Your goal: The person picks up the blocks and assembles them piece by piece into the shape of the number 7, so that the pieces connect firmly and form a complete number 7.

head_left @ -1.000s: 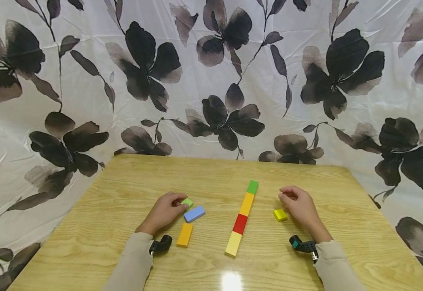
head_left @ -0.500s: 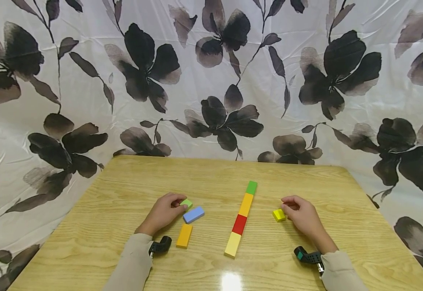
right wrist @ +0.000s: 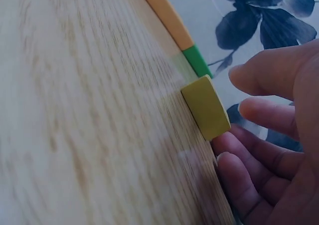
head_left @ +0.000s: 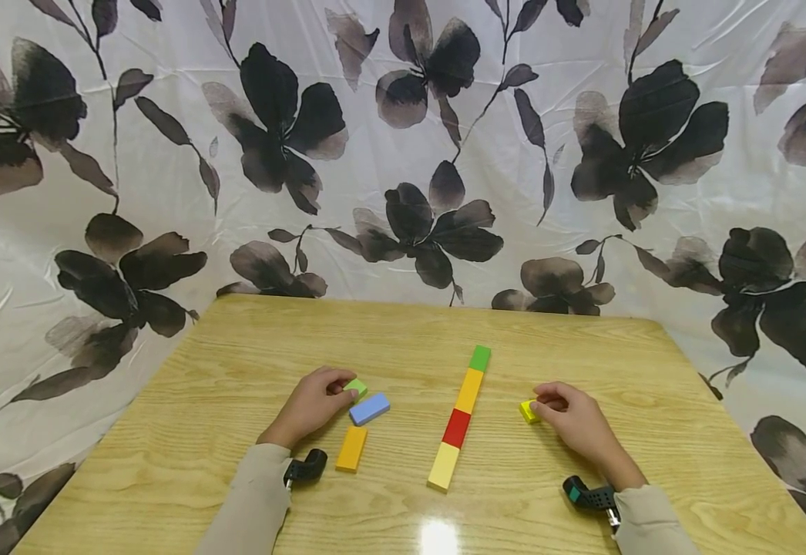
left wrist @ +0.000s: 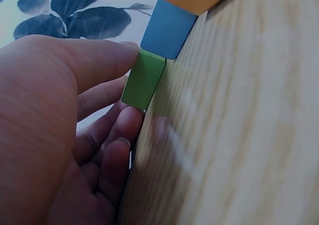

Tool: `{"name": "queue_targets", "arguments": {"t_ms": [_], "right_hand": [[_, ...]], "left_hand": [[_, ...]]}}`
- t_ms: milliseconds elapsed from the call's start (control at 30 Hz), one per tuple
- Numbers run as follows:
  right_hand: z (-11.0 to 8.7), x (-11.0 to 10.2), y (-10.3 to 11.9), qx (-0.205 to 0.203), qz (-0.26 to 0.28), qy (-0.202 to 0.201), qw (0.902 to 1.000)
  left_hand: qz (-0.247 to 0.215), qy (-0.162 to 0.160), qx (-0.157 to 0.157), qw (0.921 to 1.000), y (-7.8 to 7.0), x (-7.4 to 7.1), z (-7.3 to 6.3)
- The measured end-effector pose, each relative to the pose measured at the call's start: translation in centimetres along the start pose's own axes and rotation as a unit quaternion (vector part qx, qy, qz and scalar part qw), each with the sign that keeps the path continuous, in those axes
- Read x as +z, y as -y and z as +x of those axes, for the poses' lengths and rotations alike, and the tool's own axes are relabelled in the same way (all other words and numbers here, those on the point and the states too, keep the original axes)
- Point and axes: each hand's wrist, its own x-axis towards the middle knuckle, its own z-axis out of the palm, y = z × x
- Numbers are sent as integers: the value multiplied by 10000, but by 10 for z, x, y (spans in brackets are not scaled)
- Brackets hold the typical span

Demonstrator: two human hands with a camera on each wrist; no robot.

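Observation:
My left hand (head_left: pixel 314 402) pinches a light green block (left wrist: pixel 143 78) on the table, thumb on one end and fingers curled at the other. A blue block (head_left: pixel 370 408) lies right beside it, with an orange block (head_left: pixel 351 449) nearer to me. On the right, my right hand (head_left: pixel 575 420) reaches over a small yellow block (right wrist: pixel 205 108). Its fingertips are close around that block, and in the right wrist view a gap shows between thumb and block. The fingers are loosely bent.
Between the hands runs a slanted row of blocks: green (head_left: pixel 480 358), orange-yellow (head_left: pixel 468 391), red (head_left: pixel 456 428) and pale yellow (head_left: pixel 443 467). They lie end to end on the wooden table (head_left: pixel 271 331). A floral cloth (head_left: pixel 403 154) hangs behind the far edge.
My right hand has come down and toward me, onto the yellow block, now partly covering it. The left hand stays at the light green block.

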Motion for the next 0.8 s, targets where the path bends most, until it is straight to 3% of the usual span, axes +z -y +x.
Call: {"name": "queue_targets", "arguments": {"t_ms": [800], "right_hand": [[-1,4,-9,-68,-34,364,9993]], "left_hand": [[18,6,-14,10000,-1,0,0]]}}
